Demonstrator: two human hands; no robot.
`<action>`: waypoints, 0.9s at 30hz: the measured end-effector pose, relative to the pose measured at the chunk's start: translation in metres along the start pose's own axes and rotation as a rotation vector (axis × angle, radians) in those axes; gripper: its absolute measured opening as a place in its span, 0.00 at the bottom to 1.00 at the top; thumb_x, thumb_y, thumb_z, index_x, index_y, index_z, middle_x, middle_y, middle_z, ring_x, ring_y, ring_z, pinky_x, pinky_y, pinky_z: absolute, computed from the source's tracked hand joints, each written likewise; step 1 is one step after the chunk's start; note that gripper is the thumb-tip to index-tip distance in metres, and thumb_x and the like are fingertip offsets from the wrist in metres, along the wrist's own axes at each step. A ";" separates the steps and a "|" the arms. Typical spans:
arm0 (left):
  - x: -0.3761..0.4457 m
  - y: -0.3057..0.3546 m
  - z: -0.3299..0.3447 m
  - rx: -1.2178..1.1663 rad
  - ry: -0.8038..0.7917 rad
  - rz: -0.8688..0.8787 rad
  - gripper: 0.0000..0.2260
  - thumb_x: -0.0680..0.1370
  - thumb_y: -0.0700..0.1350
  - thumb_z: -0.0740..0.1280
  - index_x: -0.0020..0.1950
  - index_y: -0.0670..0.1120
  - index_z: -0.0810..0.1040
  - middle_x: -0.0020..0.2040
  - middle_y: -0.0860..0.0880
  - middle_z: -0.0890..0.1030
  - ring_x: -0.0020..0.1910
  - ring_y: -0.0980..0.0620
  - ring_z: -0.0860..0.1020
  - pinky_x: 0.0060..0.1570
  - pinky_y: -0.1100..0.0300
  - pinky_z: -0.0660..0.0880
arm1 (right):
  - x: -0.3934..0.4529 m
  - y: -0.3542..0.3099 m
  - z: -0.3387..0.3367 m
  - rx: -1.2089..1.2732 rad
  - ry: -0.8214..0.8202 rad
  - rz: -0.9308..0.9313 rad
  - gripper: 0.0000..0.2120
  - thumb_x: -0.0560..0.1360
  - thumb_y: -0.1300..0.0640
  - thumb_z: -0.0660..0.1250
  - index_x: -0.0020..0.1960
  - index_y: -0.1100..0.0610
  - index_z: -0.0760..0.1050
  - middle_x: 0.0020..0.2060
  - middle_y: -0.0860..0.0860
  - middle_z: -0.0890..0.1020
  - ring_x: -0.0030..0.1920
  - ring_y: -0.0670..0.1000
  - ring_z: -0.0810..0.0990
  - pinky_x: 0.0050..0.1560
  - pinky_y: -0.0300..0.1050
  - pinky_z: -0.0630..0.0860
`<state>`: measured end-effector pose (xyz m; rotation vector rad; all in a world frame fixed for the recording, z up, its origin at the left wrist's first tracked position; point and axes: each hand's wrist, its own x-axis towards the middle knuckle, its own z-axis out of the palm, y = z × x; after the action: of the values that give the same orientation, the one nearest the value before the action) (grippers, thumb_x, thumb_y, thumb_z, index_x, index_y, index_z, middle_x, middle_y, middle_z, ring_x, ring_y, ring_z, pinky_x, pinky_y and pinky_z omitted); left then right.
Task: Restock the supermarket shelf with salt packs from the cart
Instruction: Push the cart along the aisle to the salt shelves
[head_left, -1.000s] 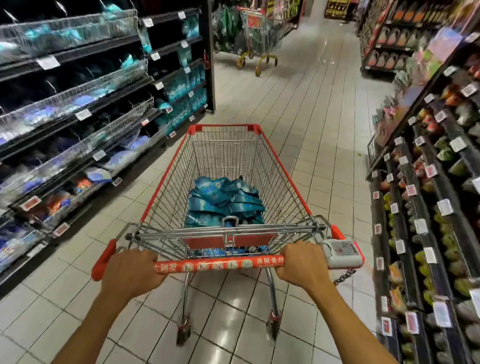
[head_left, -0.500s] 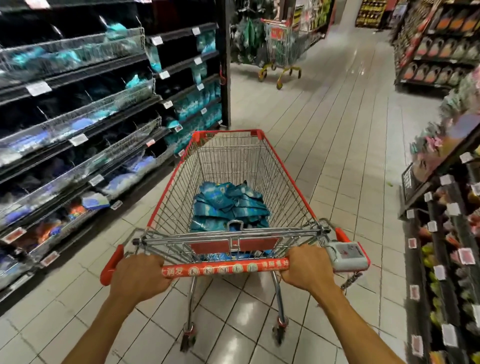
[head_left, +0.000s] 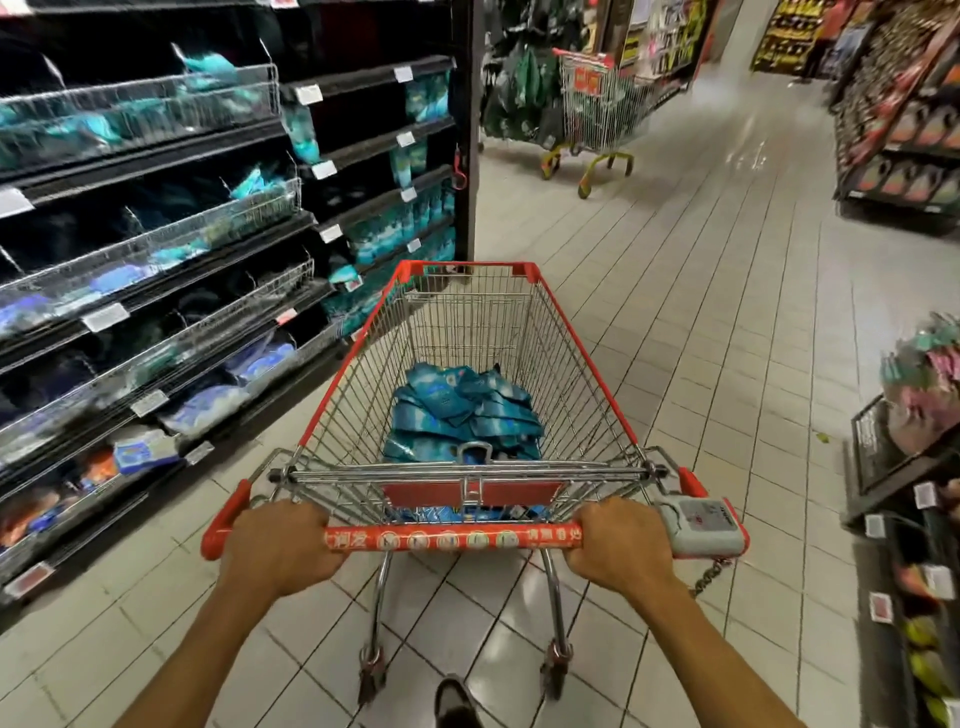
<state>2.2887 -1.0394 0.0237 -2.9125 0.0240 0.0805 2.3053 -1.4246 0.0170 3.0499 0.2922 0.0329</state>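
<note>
A red-rimmed wire cart (head_left: 587, 358) stands in the aisle in front of me. A heap of blue-green salt packs (head_left: 462, 405) lies in its basket. My left hand (head_left: 275, 545) grips the left part of the red handle bar (head_left: 447, 538), and my right hand (head_left: 621, 540) grips its right part beside a grey coin lock (head_left: 701, 522). The dark shelf (head_left: 171, 306) with wire-fronted tiers runs along the left, holding matching blue-green packs.
A second cart (head_left: 597, 109) with yellow legs stands far up the aisle. Product shelves (head_left: 909, 130) line the right side, and a nearer rack (head_left: 914, 467) juts in at the right. My shoe (head_left: 454, 701) shows below the cart. White tiled floor stretches ahead.
The cart has rolled forward along the aisle and swung slightly left toward the shelf end. Both hands keep their grip on the handle.
</note>
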 end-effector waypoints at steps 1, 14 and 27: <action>0.020 0.002 0.000 -0.003 0.001 0.000 0.25 0.68 0.73 0.54 0.33 0.53 0.74 0.26 0.56 0.72 0.27 0.61 0.71 0.30 0.63 0.69 | 0.019 0.006 0.002 0.009 0.011 0.001 0.17 0.65 0.34 0.58 0.31 0.47 0.72 0.23 0.43 0.69 0.25 0.46 0.76 0.28 0.38 0.72; 0.265 0.017 -0.019 -0.022 0.008 0.024 0.27 0.68 0.72 0.52 0.31 0.50 0.73 0.25 0.55 0.71 0.24 0.59 0.70 0.28 0.62 0.65 | 0.251 0.071 0.006 0.001 -0.034 0.030 0.12 0.63 0.39 0.62 0.30 0.47 0.69 0.23 0.43 0.71 0.26 0.46 0.74 0.32 0.39 0.69; 0.505 0.043 -0.018 -0.121 0.066 0.060 0.39 0.56 0.87 0.45 0.33 0.56 0.76 0.21 0.57 0.72 0.21 0.64 0.71 0.22 0.68 0.62 | 0.493 0.162 0.022 -0.025 -0.069 -0.021 0.18 0.62 0.38 0.64 0.26 0.47 0.61 0.20 0.43 0.61 0.25 0.46 0.68 0.29 0.38 0.61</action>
<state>2.7933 -1.0901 0.0034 -3.0346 0.1221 -0.0040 2.8200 -1.4908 0.0151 3.0151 0.3157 -0.0687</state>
